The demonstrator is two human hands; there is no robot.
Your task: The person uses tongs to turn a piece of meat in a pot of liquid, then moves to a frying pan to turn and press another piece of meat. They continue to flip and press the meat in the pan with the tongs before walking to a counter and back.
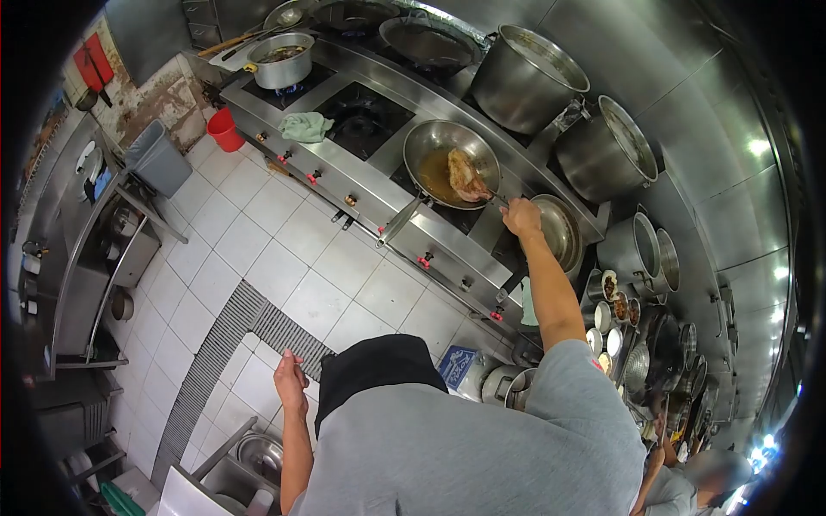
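Observation:
Over the stove, my right hand (522, 217) is closed round a thin metal utensil (496, 198) whose exact kind I cannot make out. Its far end meets a large browned piece of meat (466, 177) in a steel frying pan (419, 155). Shallow yellowish-brown liquid (437, 172) lies in the pan beside the meat. The pan's long handle (400, 222) points toward the front edge and is not held. My left hand (291, 378) hangs low over the tiled floor, fingers loosely bent and apart, with nothing seen in it.
Two tall stockpots (527, 82) (607, 150) stand behind the pan. A smaller pot (282, 62) sits over a lit burner at the far left, near a green cloth (305, 127). Several containers of ingredients (613, 318) are at right. Another person (688, 482) is at bottom right.

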